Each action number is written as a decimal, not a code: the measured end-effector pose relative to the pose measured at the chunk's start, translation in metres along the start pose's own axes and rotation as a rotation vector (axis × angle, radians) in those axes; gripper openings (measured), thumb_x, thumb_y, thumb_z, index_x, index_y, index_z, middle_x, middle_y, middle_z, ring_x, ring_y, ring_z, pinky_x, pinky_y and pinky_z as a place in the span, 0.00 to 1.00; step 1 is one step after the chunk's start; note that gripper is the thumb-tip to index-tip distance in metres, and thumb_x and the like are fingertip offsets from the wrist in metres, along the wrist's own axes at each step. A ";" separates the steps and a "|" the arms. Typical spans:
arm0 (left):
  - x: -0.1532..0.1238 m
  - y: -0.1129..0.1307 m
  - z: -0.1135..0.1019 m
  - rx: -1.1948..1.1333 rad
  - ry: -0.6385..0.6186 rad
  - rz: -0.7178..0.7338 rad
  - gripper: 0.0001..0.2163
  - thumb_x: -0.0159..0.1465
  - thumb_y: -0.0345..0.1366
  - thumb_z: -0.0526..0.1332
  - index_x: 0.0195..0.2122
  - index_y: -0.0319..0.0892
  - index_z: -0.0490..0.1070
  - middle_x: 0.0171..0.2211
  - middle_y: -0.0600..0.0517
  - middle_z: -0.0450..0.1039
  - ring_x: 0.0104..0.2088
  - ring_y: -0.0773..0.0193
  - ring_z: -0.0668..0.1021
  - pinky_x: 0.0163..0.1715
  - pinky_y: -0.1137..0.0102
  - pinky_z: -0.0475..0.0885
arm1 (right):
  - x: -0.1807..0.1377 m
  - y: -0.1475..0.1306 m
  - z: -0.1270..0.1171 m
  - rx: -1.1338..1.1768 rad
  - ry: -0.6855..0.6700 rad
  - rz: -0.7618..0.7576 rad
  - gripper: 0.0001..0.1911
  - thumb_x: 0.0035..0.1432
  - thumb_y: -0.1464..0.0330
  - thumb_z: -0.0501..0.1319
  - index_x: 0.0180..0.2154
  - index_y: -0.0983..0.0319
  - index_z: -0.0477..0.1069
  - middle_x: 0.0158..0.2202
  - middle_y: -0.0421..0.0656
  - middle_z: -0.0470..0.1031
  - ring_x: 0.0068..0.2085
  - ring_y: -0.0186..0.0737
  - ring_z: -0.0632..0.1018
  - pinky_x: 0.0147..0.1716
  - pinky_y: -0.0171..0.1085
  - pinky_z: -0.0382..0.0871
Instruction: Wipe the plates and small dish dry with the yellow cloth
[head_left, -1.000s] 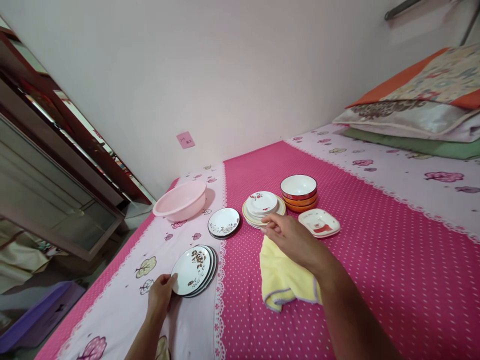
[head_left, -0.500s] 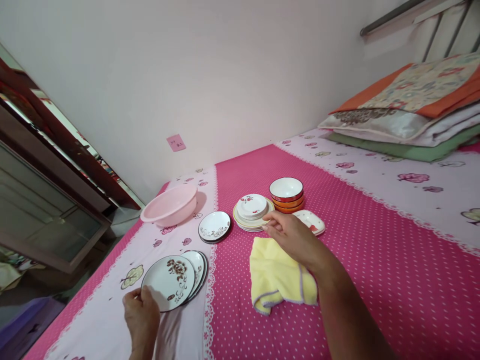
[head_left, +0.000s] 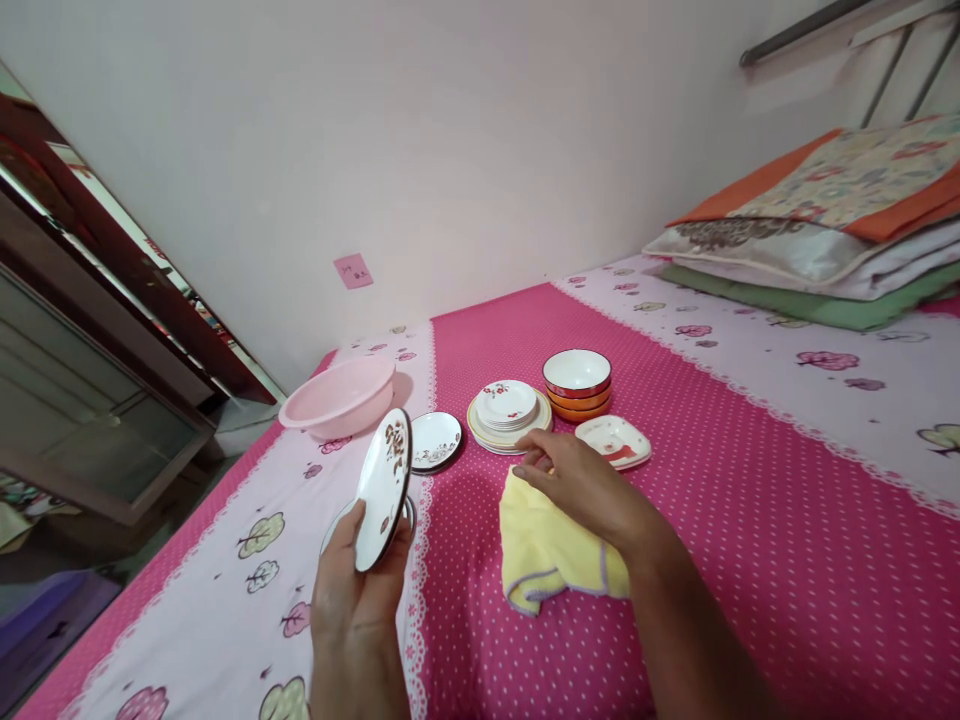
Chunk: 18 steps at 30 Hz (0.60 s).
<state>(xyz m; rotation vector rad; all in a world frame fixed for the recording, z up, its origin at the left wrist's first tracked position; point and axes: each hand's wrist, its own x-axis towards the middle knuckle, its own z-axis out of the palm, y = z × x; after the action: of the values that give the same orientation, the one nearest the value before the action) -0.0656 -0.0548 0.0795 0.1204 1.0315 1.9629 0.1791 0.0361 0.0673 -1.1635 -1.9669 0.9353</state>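
Note:
A round white plate [head_left: 385, 490] with brown flowers and a dark rim is tilted steeply up in my left hand [head_left: 360, 575], which grips its lower part. Behind it, partly hidden, other plates of the kind lie on the bed. My right hand [head_left: 574, 480], fingers loosely bent and thumb apart, is over the far edge of a yellow cloth [head_left: 547, 545] with a purple hem. Whether its fingertips touch the cloth is hard to tell. Just past that hand stands a stack of white plates [head_left: 508, 402], small flowered ones on wider yellow-rimmed ones.
Beyond the raised plate lie dark-rimmed plates [head_left: 437, 443] and a pink basin [head_left: 337, 397]. Stacked orange bowls [head_left: 577, 385] and a squarish white dish [head_left: 616, 440] are at the right of the plates. Folded bedding [head_left: 817, 225] is piled far right, and the wall [head_left: 465, 150] closes the back.
My left hand has lifted the flowered plate off its pile, tilted it up and brought it right. My right hand has shifted slightly left and down, toward the cloth's far edge.

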 end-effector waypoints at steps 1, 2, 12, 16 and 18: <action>-0.003 -0.002 0.006 -0.055 -0.017 -0.029 0.15 0.63 0.22 0.58 0.50 0.39 0.70 0.32 0.51 0.76 0.26 0.66 0.77 0.25 0.73 0.76 | 0.000 -0.002 0.000 -0.003 -0.002 0.005 0.10 0.65 0.67 0.63 0.48 0.62 0.76 0.41 0.47 0.82 0.42 0.45 0.80 0.39 0.39 0.67; -0.007 -0.003 0.011 -0.099 -0.018 -0.052 0.17 0.64 0.22 0.57 0.53 0.39 0.70 0.34 0.49 0.78 0.27 0.66 0.78 0.25 0.73 0.76 | 0.000 -0.003 0.001 -0.006 -0.001 0.011 0.11 0.66 0.67 0.63 0.49 0.62 0.75 0.42 0.48 0.82 0.43 0.45 0.80 0.40 0.39 0.67; -0.003 -0.027 -0.007 -0.184 0.129 -0.104 0.23 0.69 0.29 0.58 0.66 0.41 0.69 0.50 0.40 0.83 0.46 0.51 0.86 0.49 0.54 0.82 | 0.001 -0.005 0.017 -0.076 -0.084 0.076 0.10 0.67 0.66 0.62 0.48 0.62 0.75 0.45 0.49 0.81 0.45 0.45 0.80 0.42 0.39 0.66; 0.001 -0.032 -0.017 -0.322 0.038 -0.207 0.27 0.69 0.30 0.58 0.70 0.43 0.64 0.54 0.37 0.81 0.50 0.46 0.85 0.55 0.47 0.78 | -0.001 -0.012 0.026 -0.151 -0.139 0.099 0.05 0.66 0.67 0.62 0.38 0.61 0.73 0.36 0.43 0.80 0.37 0.41 0.77 0.34 0.37 0.60; 0.000 -0.033 -0.019 -0.402 -0.045 -0.236 0.28 0.69 0.31 0.58 0.71 0.45 0.62 0.55 0.37 0.80 0.52 0.44 0.84 0.58 0.44 0.75 | -0.002 -0.017 0.032 -0.212 -0.187 0.112 0.07 0.66 0.68 0.62 0.33 0.61 0.71 0.32 0.41 0.77 0.33 0.38 0.74 0.32 0.37 0.56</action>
<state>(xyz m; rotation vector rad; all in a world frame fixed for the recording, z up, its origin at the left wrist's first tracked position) -0.0526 -0.0578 0.0438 -0.1713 0.5758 1.8990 0.1466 0.0208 0.0647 -1.3579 -2.2126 0.9389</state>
